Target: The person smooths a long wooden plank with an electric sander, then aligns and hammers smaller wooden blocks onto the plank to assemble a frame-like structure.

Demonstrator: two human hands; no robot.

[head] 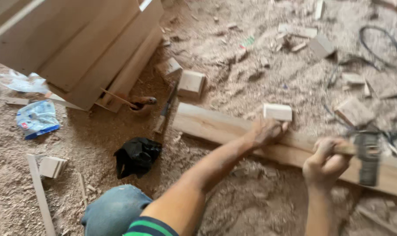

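Right hand (324, 162) grips a hammer (367, 158) above the long plank (216, 126); left hand (265, 131) seemingly pinches a small wood block (277, 112) upright on it, sawdust floor (251, 196) beneath

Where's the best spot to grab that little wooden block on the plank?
Grip the small pale block by its two short ends, coming down from above. It rests flat on the long plank, its top and ends bare; the left hand crowds its near side.
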